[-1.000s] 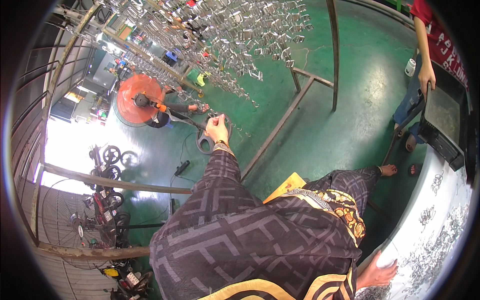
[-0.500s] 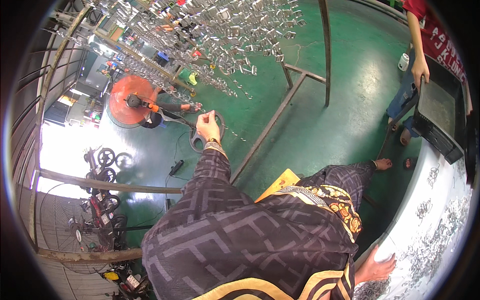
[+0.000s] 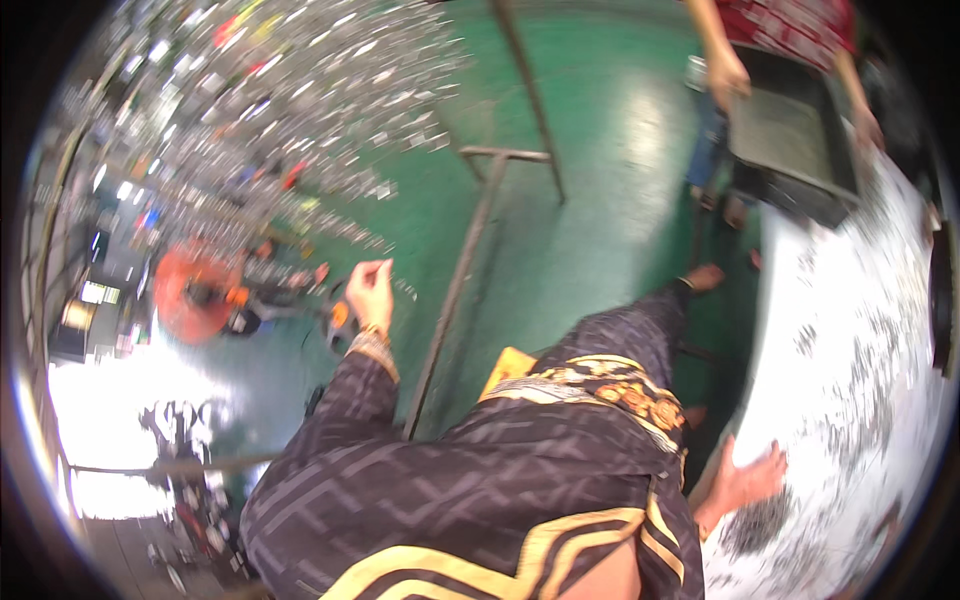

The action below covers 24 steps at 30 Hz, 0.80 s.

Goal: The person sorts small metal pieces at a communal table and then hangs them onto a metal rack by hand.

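My left hand (image 3: pixel 370 295) is raised beside the hanging strands, its fingers closed in a pinch. Whatever sits between the fingertips is too small to make out. Strands of small shiny metal pieces (image 3: pixel 290 110) hang at the upper left, smeared by motion; one thin strand end dangles near this hand. Over at the lower right, my right hand (image 3: pixel 750 478) is above or on the white tabletop (image 3: pixel 790 330), fingers spread. A dark pile of small pieces (image 3: pixel 757 525) lies just beside it. More small dark pieces are scattered across the table.
Across the table's far end, another person's hand (image 3: pixel 728 78) grips a black tray (image 3: pixel 790 135). A metal frame (image 3: pixel 465 260) stands on the green floor. An orange fan (image 3: pixel 195 290) is at the left, and a yellow seat (image 3: pixel 510 368) shows beside my leg.
The view has swung toward the right, blurring the hanging strands. The other person's tray is now further over the table. My right hand's fingers are more spread; my left hand remains pinched.
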{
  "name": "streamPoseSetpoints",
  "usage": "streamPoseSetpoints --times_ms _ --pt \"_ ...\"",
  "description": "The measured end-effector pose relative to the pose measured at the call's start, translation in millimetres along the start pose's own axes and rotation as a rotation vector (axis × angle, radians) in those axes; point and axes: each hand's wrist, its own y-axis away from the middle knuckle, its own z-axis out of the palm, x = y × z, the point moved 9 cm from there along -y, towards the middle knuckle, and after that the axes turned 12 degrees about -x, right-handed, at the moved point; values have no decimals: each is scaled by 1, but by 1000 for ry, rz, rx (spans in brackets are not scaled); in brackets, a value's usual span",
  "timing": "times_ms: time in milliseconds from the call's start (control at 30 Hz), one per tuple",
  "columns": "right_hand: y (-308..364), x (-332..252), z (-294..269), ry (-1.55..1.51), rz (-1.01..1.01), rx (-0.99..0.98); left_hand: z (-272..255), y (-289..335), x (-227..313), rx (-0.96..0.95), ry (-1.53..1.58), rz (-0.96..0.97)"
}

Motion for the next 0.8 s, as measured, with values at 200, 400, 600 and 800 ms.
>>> streamPoseSetpoints --times_ms 200,400,600,800 --pt "-4 -10 -7 -182 159 -120 92 -5 72 -364 286 131" --pt "-9 -10 -23 -259 195 -118 180 11 194 -664 574 351" --pt "-3 0 -34 -353 248 29 253 62 329 -1011 770 554" --pt "13 42 -44 -228 478 173 298 123 401 -1260 916 661"
